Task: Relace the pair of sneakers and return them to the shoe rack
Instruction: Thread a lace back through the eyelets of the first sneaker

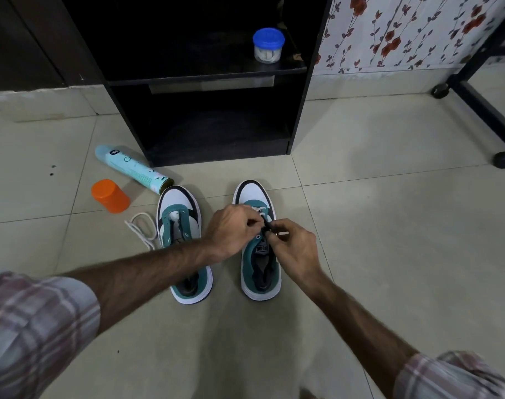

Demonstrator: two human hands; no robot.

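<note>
Two teal, white and black sneakers stand side by side on the tiled floor, toes toward the black shoe rack (300, 110). The left sneaker (182, 226) has no lace in its eyelets. A loose white lace (143, 228) lies coiled on the floor to its left. The right sneaker (255, 197) has white lace threaded through its front eyelets. My left hand (231, 231) pinches the lace over that sneaker's eyelets. My right hand (294, 249) pinches the lace's dark tip just beside it, above the tongue.
A pale blue spray can (130, 168) lies on the floor left of the rack, with an orange cap (110, 195) near it. A blue-lidded jar (268, 46) stands on the rack's upper shelf. A black wheeled frame (476, 102) stands at the right.
</note>
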